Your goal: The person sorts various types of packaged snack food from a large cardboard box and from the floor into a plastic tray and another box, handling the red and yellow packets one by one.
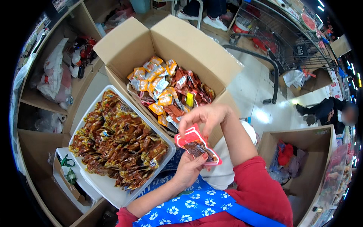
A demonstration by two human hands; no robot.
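Note:
A pink-edged sealed snack packet (198,148) with a clear window over brown food is held in front of my lap. My left hand (188,170) pinches its lower part, with the thumb across the front. From above, my right hand (208,117) has its fingers and thumb at the packet's upper end. Left of my hands, a white plastic tub (167,142) holds rows of brown vacuum-packed snacks (122,142). Beyond them stands an open cardboard box (187,42) with orange-and-white packets (158,85) and red-brown packets (190,82) inside.
Wooden shelving (76,113) with plastic bags (56,73) curves along the left. A wire shopping cart (280,42) stands at upper right. A wooden bin (309,161) is at my right. Another person's shoes (214,22) show beyond the box; a seated person (323,110) is far right.

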